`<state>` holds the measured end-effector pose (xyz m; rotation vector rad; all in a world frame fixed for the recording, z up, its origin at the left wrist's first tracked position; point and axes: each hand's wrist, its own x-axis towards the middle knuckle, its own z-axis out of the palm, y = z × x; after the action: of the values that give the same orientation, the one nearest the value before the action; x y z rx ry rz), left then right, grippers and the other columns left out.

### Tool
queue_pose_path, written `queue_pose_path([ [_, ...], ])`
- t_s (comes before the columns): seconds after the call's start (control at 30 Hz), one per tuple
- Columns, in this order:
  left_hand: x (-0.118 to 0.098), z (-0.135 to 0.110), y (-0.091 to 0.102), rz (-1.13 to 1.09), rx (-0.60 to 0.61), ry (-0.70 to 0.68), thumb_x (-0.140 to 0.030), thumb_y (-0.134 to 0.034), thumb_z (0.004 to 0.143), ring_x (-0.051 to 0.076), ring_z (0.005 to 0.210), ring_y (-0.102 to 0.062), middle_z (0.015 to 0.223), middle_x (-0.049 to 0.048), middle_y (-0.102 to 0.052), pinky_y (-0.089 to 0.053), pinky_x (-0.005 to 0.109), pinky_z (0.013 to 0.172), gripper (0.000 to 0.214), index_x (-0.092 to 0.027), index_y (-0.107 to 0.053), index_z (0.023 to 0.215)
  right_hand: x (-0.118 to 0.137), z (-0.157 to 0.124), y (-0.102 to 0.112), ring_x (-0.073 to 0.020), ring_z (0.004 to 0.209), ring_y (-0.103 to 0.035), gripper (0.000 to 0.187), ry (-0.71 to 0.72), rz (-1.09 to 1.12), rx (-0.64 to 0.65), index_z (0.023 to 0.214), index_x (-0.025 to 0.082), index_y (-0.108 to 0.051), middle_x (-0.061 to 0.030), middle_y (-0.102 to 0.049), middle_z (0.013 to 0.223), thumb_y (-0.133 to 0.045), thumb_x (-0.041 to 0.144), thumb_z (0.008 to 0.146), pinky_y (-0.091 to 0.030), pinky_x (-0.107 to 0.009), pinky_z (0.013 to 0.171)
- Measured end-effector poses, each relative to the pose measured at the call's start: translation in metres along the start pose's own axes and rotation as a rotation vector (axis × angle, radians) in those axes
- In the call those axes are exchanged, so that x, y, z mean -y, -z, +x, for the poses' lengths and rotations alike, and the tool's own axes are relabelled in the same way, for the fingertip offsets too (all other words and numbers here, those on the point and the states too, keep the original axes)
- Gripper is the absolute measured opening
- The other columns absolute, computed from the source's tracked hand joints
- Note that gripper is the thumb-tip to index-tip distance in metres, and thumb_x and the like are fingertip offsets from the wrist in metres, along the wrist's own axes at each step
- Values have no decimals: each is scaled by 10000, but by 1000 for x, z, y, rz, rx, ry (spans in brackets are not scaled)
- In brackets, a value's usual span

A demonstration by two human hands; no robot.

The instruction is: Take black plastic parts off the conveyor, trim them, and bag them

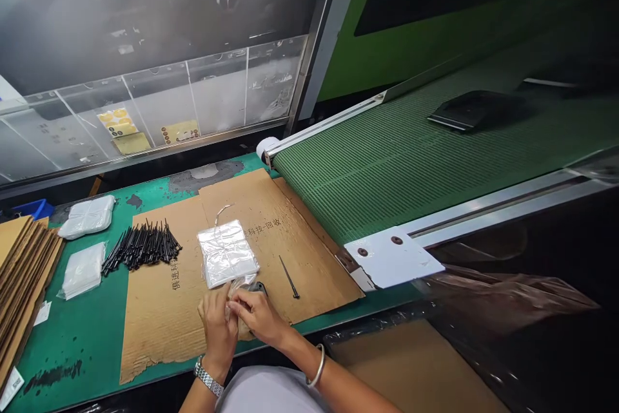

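A: What have the hands got?

B: Both are closed in a tight pinch on clear film (238,290), the left hand (217,326) and right hand (256,316) side by side. A black bit (258,287) shows just past the right fingers, too small to name.

A: Where's the bag?

B: A flat clear bag (226,253) lies on cardboard (159,316) just ahead of the hands. Film runs from it toward the pinch, but I can't tell whether it's one piece.

A: What else is close?

B: A lone cable tie (289,276) lies just ahead and right of the hands. A pile of black ties (142,247) sits further left, with white packs (87,216) beyond.

A: Is that grip sound?

B: I'd say so. Fingertips kept close give thin film little room to slip.
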<state>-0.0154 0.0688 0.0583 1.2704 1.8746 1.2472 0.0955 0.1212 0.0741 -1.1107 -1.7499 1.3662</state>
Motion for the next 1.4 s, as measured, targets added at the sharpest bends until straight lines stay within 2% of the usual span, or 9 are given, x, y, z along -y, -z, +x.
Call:
queue_pose_path([
  [0.07,13,5,2,132,64,-60,-180,-453,737,220,888,-585,961,76,-670,-435,362,825,320,-221,-643,991,-4,-1,3,-128,570,-482,153,13,-80,10,631,192,-559,16,-546,588,-524,305,727,-356,-242,583],
  [0.2,43,18,16,231,-69,78,-153,-364,739,230,914,-604,982,98,-676,-451,341,811,357,-186,-654,944,-31,-4,20,-201,777,-524,200,-85,-243,-122,880,185,-561,-71,-580,820,-439,314,787,-387,-325,745],
  [0.33,63,21,30,368,-155,224,-172,-375,756,266,952,-586,1008,142,-660,-429,366,826,331,-143,-644,947,-69,-19,27,-315,929,-492,234,-256,-335,-178,820,154,-556,-158,-562,905,-531,358,707,-346,-472,840],
  [0.47,68,15,29,435,-107,313,-142,-427,747,257,868,-612,951,130,-680,-432,340,755,277,-155,-655,904,-90,-32,25,-317,863,-538,294,-336,-245,-48,761,147,-579,-144,-597,825,-530,428,687,-384,-474,801],
  [0.67,65,11,21,407,-76,371,-135,-472,727,230,694,-610,712,75,-675,-400,302,640,259,-185,-655,903,-77,-36,30,-185,732,-560,566,-287,111,274,974,135,-586,-56,-614,817,-403,617,741,-449,-288,640],
  [0.83,66,15,19,239,10,295,-179,-516,711,191,540,-553,525,-6,-583,-390,279,578,247,-193,-659,912,-72,-26,11,-83,467,-392,536,-312,259,446,708,121,-602,34,-470,542,-577,645,600,-328,-199,440],
  [1.07,76,1,23,99,111,177,-222,-561,685,220,764,-609,833,60,-687,-443,331,732,243,-223,-665,905,-94,-13,-12,-70,480,-377,425,-380,274,231,735,154,-514,53,-425,598,-534,572,661,-312,-178,414],
  [1.3,77,-12,23,251,-35,131,-211,-485,735,292,835,-532,828,123,-583,-379,449,797,330,-149,-600,1037,-94,-21,-23,-78,405,-410,264,-395,227,131,784,181,-529,67,-442,565,-526,413,659,-365,-202,378],
  [1.4,69,-5,19,255,-13,53,-237,-434,785,282,830,-514,817,115,-566,-376,433,789,289,-186,-625,996,-87,-20,-23,-125,518,-505,168,-311,202,94,757,189,-586,16,-541,619,-565,304,637,-427,-246,477],
])
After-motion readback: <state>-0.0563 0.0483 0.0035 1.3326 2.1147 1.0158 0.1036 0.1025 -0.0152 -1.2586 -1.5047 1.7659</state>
